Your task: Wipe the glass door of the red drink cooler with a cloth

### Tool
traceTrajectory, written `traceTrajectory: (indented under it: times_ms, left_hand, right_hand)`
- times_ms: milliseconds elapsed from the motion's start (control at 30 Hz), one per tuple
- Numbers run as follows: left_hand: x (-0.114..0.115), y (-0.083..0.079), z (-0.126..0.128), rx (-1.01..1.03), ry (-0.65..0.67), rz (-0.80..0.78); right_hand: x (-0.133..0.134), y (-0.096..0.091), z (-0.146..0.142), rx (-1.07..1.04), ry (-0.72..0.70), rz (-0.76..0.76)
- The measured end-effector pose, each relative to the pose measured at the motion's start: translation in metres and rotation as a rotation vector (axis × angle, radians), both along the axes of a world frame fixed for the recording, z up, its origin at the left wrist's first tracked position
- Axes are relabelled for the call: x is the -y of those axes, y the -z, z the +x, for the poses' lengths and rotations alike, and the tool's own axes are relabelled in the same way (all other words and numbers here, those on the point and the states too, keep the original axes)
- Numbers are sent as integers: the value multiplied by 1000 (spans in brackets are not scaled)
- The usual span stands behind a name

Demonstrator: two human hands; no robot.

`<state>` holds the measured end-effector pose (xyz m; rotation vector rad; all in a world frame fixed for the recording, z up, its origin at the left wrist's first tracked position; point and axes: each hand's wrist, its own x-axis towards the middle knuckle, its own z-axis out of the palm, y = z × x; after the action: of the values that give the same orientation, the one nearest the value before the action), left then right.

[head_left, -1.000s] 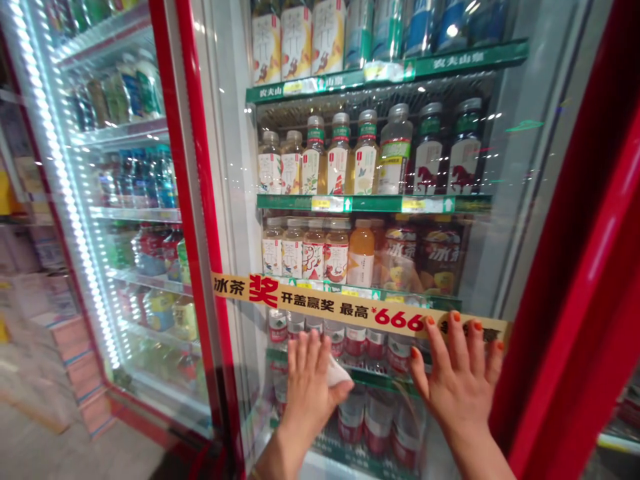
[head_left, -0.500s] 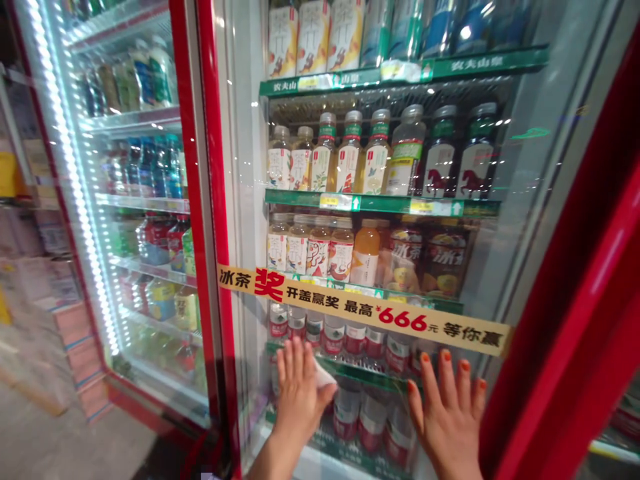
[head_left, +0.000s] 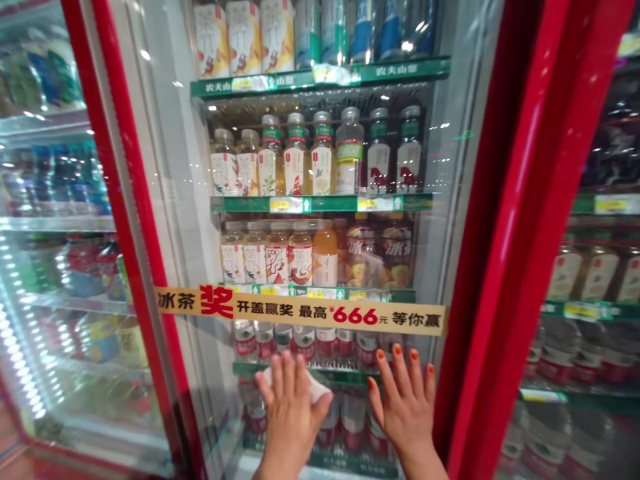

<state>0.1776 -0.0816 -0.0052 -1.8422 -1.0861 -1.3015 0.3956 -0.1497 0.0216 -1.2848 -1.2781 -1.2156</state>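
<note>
My left hand [head_left: 290,413] lies flat on the glass door [head_left: 190,220] of a drinks fridge, pressing a white cloth [head_left: 314,388] against the pane under its fingers. My right hand [head_left: 406,405] is spread open on the same glass just to the right, below a yellow banner sticker [head_left: 300,311] with red and black print. It holds nothing, and its nails are orange. Behind the glass stand rows of bottles [head_left: 295,160] on green-edged shelves [head_left: 320,203].
A red door frame [head_left: 505,227] rises right of my right hand, another red frame post [head_left: 125,220] stands to the left. More lit fridges with bottles flank both sides, one on the left [head_left: 55,233] and one on the right [head_left: 595,267].
Both hands slid down the glass, from the banner's level to below it. The view shifted right, bringing the right-hand fridge into sight.
</note>
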Motion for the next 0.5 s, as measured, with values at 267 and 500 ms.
traceTrajectory:
  times_ms: [267,500]
  left_hand:
    - [-24,-97,-14,403,-28,-128]
    - [3,-8,-3,-16,33,2]
  right_hand:
    - [3,-9,-2,22,25,23]
    - [7,-10,0,21,-8,7]
